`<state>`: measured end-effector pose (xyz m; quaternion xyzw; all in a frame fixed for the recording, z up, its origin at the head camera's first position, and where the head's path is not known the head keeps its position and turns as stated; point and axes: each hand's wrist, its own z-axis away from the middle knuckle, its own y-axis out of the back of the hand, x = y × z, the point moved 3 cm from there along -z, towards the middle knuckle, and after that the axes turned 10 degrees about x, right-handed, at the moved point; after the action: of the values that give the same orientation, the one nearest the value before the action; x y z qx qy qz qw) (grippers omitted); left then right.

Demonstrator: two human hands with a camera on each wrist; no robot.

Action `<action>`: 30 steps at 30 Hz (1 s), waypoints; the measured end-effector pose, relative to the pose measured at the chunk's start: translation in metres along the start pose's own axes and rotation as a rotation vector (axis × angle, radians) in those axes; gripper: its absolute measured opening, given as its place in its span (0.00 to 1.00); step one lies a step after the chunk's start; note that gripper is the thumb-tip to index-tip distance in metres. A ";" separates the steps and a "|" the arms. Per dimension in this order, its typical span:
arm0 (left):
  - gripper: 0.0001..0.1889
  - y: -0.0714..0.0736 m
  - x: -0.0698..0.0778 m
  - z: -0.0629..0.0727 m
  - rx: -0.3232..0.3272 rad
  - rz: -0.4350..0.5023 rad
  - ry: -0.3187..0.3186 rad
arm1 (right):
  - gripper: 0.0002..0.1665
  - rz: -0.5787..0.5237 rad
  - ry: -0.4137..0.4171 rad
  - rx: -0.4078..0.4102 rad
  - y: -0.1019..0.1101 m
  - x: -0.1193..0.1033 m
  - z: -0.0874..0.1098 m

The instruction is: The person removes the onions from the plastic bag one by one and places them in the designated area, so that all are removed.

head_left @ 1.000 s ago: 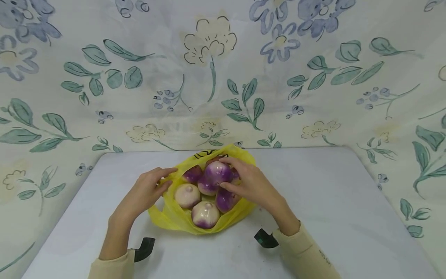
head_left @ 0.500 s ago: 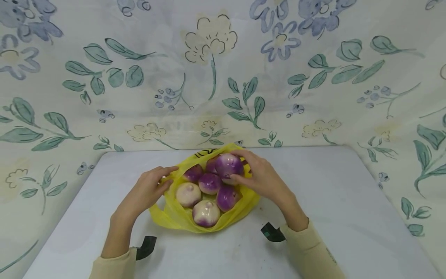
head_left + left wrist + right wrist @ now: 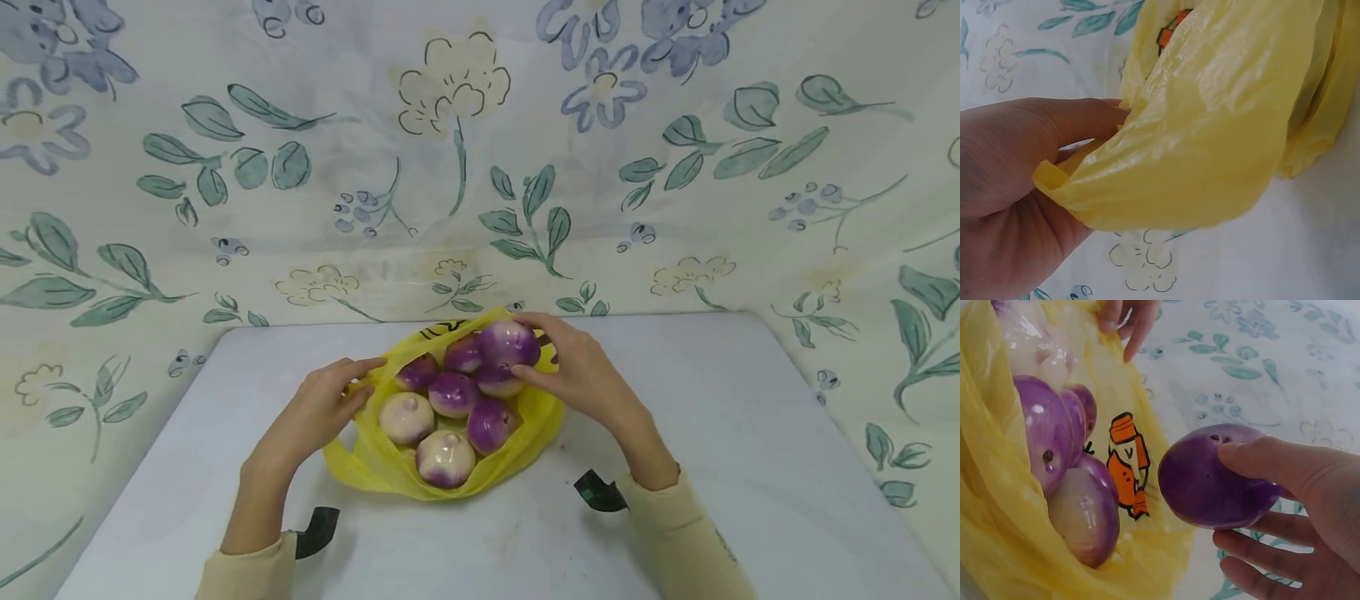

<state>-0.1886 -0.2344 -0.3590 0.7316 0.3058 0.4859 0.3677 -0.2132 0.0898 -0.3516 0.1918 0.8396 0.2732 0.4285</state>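
My right hand [image 3: 592,379] grips a shiny purple-and-white turnip [image 3: 507,340] between thumb and fingers, raised over the right back of a yellow plastic bag [image 3: 360,473]. In the right wrist view the held turnip [image 3: 1210,481] shows its purple side, apart from the others. My left hand [image 3: 318,412] holds the bag's left rim, thumb on one side and fingers on the other; in the left wrist view the yellow plastic [image 3: 1197,144] hides the fingertips. Several more turnips lie in the bag, among them two mostly white ones, the nearer white turnip [image 3: 446,458] at the front.
The bag stands on a white table [image 3: 675,417], near its back edge. Behind it hangs a floral cloth [image 3: 480,125]. A dark wrist mount [image 3: 600,492] juts from the right sleeve and another dark mount [image 3: 318,533] from the left.
My right hand has lifted the turnip off the pile and moved it right and back, uncovering other turnips beneath. The left hand stays at the bag's rim.
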 end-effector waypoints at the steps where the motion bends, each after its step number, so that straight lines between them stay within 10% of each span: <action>1: 0.22 0.000 0.000 0.000 -0.002 0.000 0.002 | 0.37 0.007 -0.003 0.002 0.001 0.001 0.000; 30: 0.22 0.000 -0.003 0.000 -0.002 0.004 0.008 | 0.38 0.134 -0.120 0.044 0.039 0.054 0.011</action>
<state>-0.1892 -0.2366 -0.3609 0.7299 0.3054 0.4898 0.3662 -0.2306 0.1533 -0.3662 0.2728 0.8035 0.2706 0.4546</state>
